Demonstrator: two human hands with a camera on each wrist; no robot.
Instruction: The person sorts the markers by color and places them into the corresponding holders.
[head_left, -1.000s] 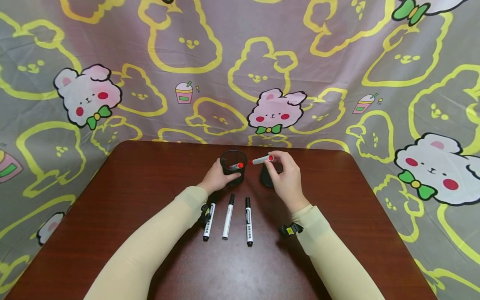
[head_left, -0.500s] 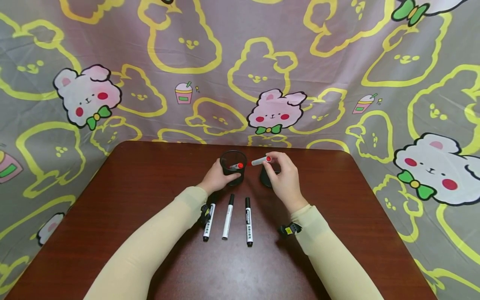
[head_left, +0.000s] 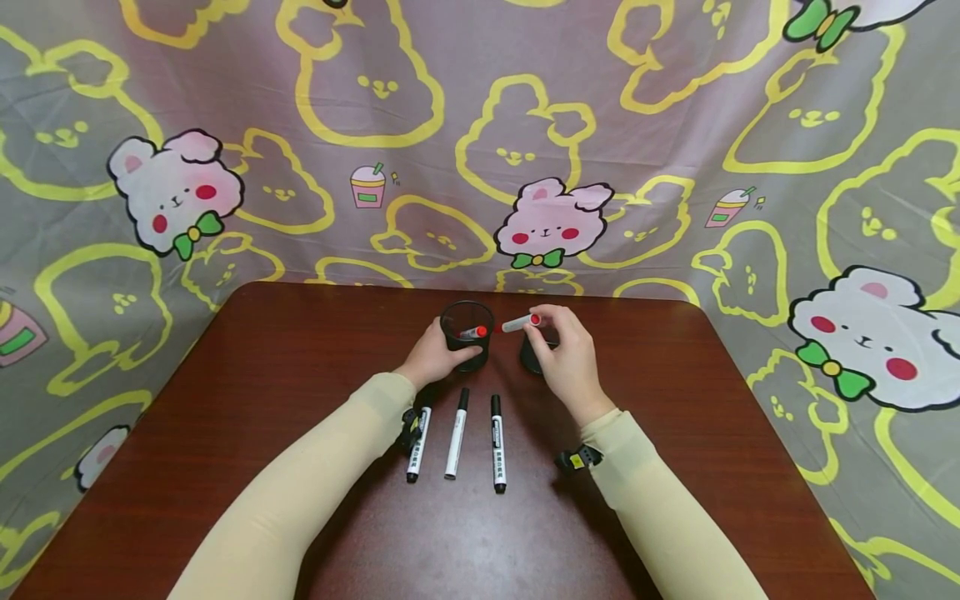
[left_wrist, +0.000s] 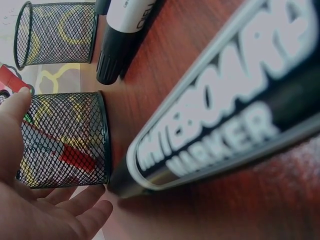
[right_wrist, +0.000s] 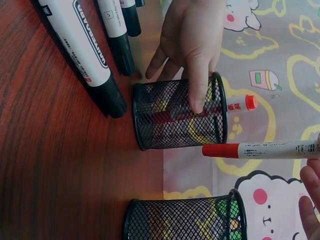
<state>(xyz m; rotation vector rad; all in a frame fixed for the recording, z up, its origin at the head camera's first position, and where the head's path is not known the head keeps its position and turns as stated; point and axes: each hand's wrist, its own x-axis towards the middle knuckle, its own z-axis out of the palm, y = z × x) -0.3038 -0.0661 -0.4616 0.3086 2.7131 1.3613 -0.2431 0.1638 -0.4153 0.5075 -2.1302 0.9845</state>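
Observation:
My left hand grips a black mesh pen cup, thumb across its near side. Inside that cup leans a red-capped marker, its red end sticking out past the rim in the right wrist view. With thumb and fingers, my right hand pinches a second red whiteboard marker. It lies nearly level, its red cap pointing left, just apart from the cup's rim. Behind the right hand stands another mesh pen cup, partly hidden in the head view.
Three black-capped whiteboard markers lie on the brown table nearer the body: a left one, a middle one and a right one. A patterned curtain hangs behind the table.
My right hand has shifted slightly left and down with the red marker, bringing it a little closer to the left cup. The left hand and its cup stay in place.

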